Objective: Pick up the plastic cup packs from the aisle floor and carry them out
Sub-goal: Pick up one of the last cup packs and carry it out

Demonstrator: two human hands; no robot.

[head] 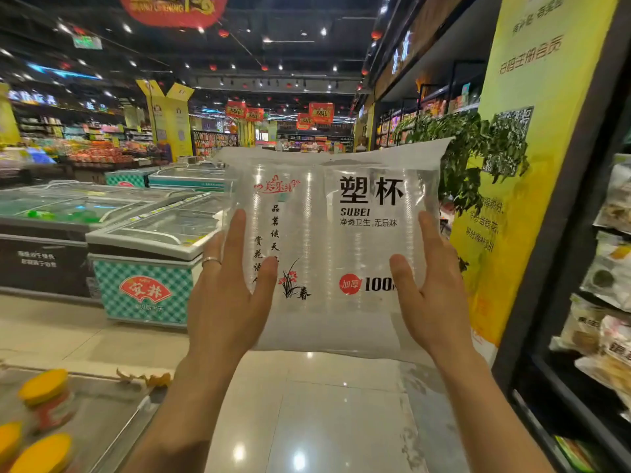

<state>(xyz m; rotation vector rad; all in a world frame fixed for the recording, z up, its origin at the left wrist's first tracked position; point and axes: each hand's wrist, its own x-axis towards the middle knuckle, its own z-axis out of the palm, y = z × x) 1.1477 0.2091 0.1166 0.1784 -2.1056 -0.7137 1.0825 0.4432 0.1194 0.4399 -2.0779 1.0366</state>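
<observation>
The plastic cup pack point(341, 240) (clear wrap, printed "SUBEI") is held upright in the air above the glossy floor point(324, 421), pressed between two flat palms. The left hand point(227, 295), wearing a ring point(211, 261), lies straight-fingered along its left edge; the right hand point(433, 295) mirrors it on the right edge. Chest freezers point(146, 268) stand to the left
</observation>
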